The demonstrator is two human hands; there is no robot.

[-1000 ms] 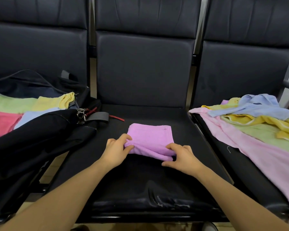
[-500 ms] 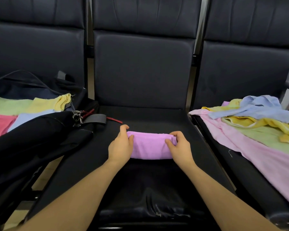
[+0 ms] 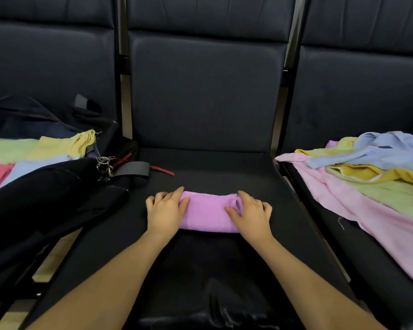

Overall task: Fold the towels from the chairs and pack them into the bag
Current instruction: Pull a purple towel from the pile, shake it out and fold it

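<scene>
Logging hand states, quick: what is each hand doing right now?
Left hand: open, fingers flat, pressing the folded purple cloth towel.
Right hand: open, pressing the same towel.

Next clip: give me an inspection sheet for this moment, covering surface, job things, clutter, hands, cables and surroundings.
Surface: black padded middle chair seat, holding the work.
Job's things: folded purple towel on that seat; open black bag on the left chair, holding folded green, yellow, blue and red towels; heap of unfolded pink, green, yellow and blue towels on the right chair.
Clutter: metal key ring and red strap at the bag.
Hands: left hand and right hand press flat on the purple towel's ends.
Cables: nothing seen.
Surroundings: black chair backrests.
</scene>
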